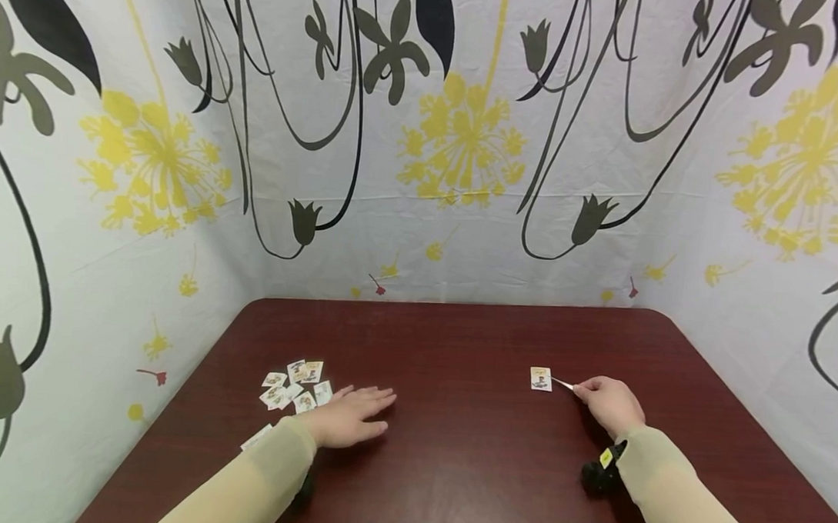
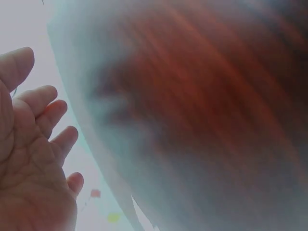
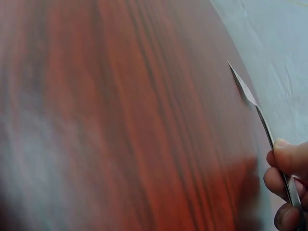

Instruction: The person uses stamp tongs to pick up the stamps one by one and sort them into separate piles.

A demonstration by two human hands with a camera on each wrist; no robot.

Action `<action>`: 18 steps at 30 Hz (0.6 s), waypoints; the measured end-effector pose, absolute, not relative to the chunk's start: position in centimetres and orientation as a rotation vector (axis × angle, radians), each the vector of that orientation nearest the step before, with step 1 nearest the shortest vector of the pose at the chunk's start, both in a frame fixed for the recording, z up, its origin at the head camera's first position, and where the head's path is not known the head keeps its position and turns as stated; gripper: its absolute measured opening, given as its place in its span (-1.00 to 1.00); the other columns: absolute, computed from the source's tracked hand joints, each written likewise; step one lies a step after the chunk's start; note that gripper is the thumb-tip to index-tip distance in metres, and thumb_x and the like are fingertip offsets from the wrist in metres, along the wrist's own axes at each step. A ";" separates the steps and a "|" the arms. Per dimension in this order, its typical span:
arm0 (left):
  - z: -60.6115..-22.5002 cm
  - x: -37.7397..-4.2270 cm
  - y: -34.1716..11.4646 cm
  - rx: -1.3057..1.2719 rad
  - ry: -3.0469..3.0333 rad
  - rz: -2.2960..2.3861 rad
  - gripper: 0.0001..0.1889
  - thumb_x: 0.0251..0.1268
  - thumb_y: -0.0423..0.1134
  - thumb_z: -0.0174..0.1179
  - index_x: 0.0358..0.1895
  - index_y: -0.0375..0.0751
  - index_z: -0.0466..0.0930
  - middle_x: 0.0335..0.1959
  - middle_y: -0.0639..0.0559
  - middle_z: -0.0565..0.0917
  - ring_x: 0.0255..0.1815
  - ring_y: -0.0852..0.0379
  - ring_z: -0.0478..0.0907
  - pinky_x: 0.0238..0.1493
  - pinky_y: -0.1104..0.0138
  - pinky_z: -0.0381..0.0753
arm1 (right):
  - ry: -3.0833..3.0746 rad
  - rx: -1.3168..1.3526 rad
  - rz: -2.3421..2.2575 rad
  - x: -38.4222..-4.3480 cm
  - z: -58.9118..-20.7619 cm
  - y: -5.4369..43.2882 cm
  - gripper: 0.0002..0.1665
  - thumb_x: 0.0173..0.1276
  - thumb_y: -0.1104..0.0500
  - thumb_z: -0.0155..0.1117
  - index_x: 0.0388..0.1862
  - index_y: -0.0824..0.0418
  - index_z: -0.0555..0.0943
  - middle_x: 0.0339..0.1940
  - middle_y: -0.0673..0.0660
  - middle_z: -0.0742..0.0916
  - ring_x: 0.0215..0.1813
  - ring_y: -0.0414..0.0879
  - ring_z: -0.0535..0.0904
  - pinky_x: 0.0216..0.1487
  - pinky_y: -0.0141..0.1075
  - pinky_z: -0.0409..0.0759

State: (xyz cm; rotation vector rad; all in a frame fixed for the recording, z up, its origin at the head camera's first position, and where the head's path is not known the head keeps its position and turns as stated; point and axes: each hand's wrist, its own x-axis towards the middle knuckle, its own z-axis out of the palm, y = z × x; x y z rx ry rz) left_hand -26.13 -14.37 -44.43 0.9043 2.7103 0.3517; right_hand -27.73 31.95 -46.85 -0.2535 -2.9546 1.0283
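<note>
Clearly, on the dark red table (image 1: 446, 478), your two hands work well apart.
Your left hand (image 1: 349, 421) has straight fingers and grips nothing; your right hand (image 1: 613, 407) pinches. Near the left one are scattered cards (image 1: 305, 401). Smaller is the slim metal tool (image 1: 564, 384), pinched by its shaft, probably stiff and slippery. Smallest, at its tip, is a single card (image 1: 541, 379); whether lifted, I cannot tell. It should be light and easily bent, so take it gently by the edge.
</note>
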 end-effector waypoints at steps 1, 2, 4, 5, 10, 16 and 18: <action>-44.4 -26.1 -14.9 0.894 2.715 0.370 -0.40 0.47 0.07 -0.06 0.48 -0.09 0.21 0.48 0.03 0.22 0.50 -0.08 0.07 0.39 -0.15 -0.06 | -2.958 -0.255 1.028 -27.8 -46.8 32.2 -0.59 0.40 -0.05 0.16 -0.12 0.27 0.67 -0.15 0.20 0.68 -0.18 0.05 0.51 -0.24 -0.15 0.39; -44.4 -26.1 -15.3 0.879 2.719 0.392 -0.40 0.48 0.07 -0.06 0.48 -0.09 0.20 0.48 0.01 0.22 0.50 -0.09 0.06 0.39 -0.16 -0.07 | -2.959 -0.256 1.028 -27.8 -46.8 32.4 -0.59 0.40 -0.05 0.15 -0.11 0.28 0.67 -0.14 0.21 0.68 -0.18 0.05 0.51 -0.24 -0.16 0.39; -44.4 -26.1 -16.4 0.848 2.722 0.440 -0.40 0.48 0.04 -0.05 0.48 -0.12 0.20 0.48 -0.02 0.22 0.50 -0.11 0.07 0.38 -0.17 -0.09 | -2.961 -0.258 1.018 -27.8 -46.7 32.9 -0.58 0.41 -0.05 0.14 -0.10 0.28 0.67 -0.15 0.21 0.68 -0.19 0.05 0.51 -0.26 -0.17 0.38; -44.4 -26.1 -16.9 0.835 2.726 0.455 -0.41 0.48 0.03 -0.05 0.47 -0.13 0.20 0.48 -0.04 0.22 0.49 -0.12 0.07 0.38 -0.18 -0.09 | -2.963 -0.259 1.016 -27.9 -46.8 33.0 -0.58 0.41 -0.04 0.14 -0.10 0.29 0.67 -0.15 0.20 0.68 -0.20 0.04 0.50 -0.27 -0.18 0.37; -44.3 -26.0 -19.5 0.735 2.748 0.529 -0.42 0.50 -0.03 -0.05 0.47 -0.19 0.20 0.48 -0.11 0.20 0.49 -0.16 0.06 0.36 -0.22 -0.12 | -2.982 -0.251 1.006 -28.0 -46.7 33.9 -0.55 0.42 -0.05 0.13 -0.06 0.32 0.65 -0.16 0.21 0.67 -0.22 0.04 0.48 -0.29 -0.19 0.35; -44.1 -26.4 -22.2 0.604 2.825 0.557 -0.44 0.50 -0.10 -0.05 0.46 -0.24 0.20 0.48 -0.17 0.18 0.49 -0.21 0.03 0.38 -0.21 -0.17 | -3.003 -0.268 0.985 -28.0 -46.4 35.0 -0.52 0.45 -0.06 0.09 -0.02 0.33 0.63 -0.18 0.20 0.66 -0.24 0.03 0.45 -0.32 -0.19 0.33; -44.1 -26.5 -23.0 0.550 2.852 0.557 -0.45 0.51 -0.12 -0.06 0.46 -0.27 0.19 0.48 -0.20 0.18 0.49 -0.23 0.03 0.37 -0.23 -0.16 | -3.007 -0.266 0.973 -28.0 -46.3 35.3 -0.52 0.46 -0.06 0.08 -0.02 0.33 0.63 -0.18 0.21 0.66 -0.25 0.03 0.45 -0.33 -0.19 0.33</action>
